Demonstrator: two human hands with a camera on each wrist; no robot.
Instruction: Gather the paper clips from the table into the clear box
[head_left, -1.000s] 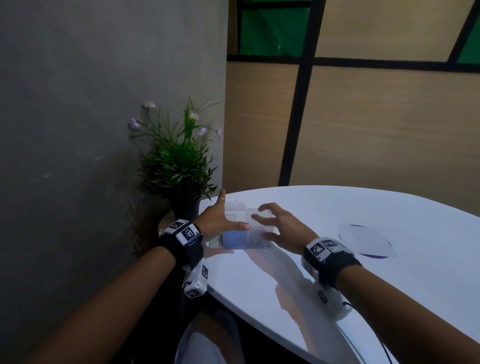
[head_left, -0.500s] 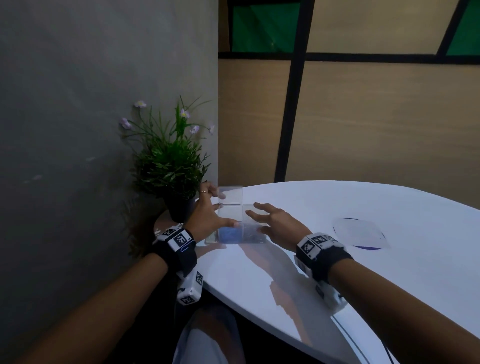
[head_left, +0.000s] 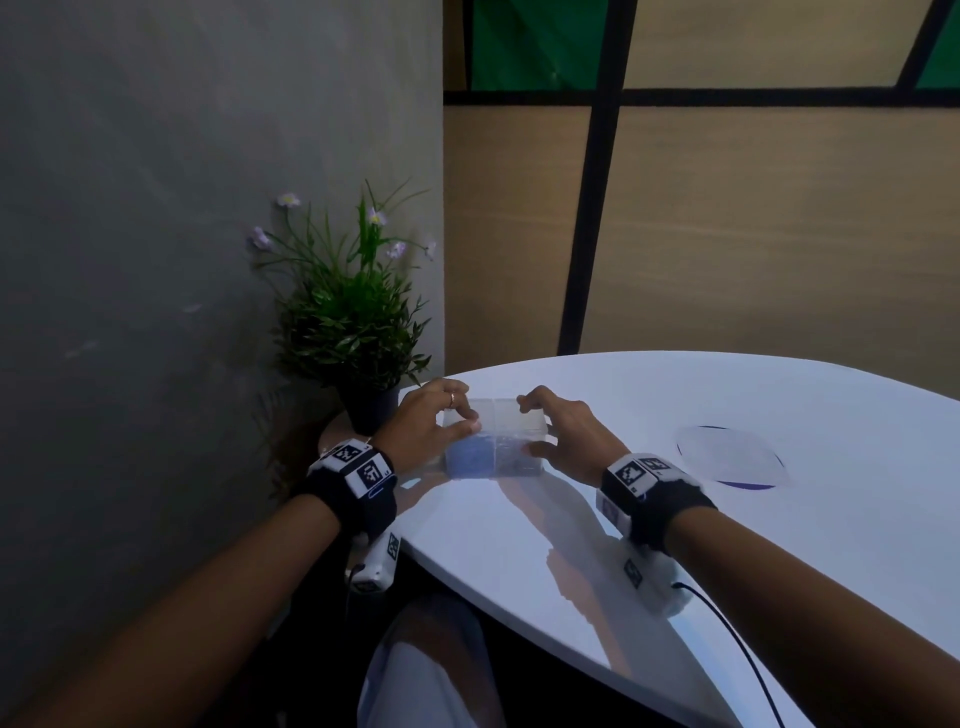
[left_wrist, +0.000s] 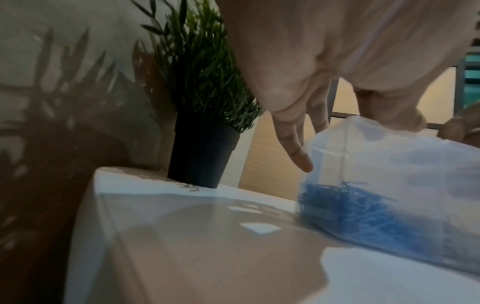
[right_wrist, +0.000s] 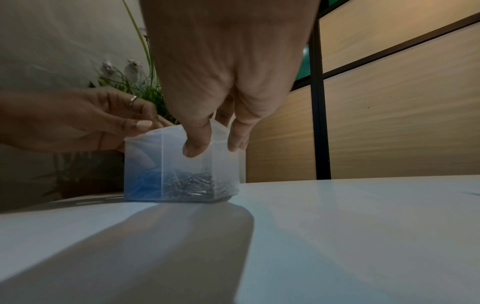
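Fingers first: the left hand (head_left: 423, 423) has its thumb and fingers curled round the left end of the clear box (head_left: 493, 441), thumb tip pressing the top near edge, a ring on one finger. The right hand (head_left: 563, 434) does the same on the other end, thumb on the near wall and fingers bent over the top edge. So both hands are clamped on the box, nothing else in them.

The box sits on the white table (head_left: 675, 545) near its left rim, right beside the potted plant (head_left: 358, 332). Inside there's a divider: blue paper clips (left_wrist: 345, 205) piled in the left compartment, silver paper clips (right_wrist: 193, 186) in the right one. The lid looks to be down on top, though it's hard to tell if it's snapped.

My guess is the gathering is basically over, since I can't spot any loose clips on the table, and this is the closing step. Next move probably wants an even press down on both ends so the lid seats without tipping the box. There's also a round flat disc (head_left: 727, 457) off to the right, well apart.
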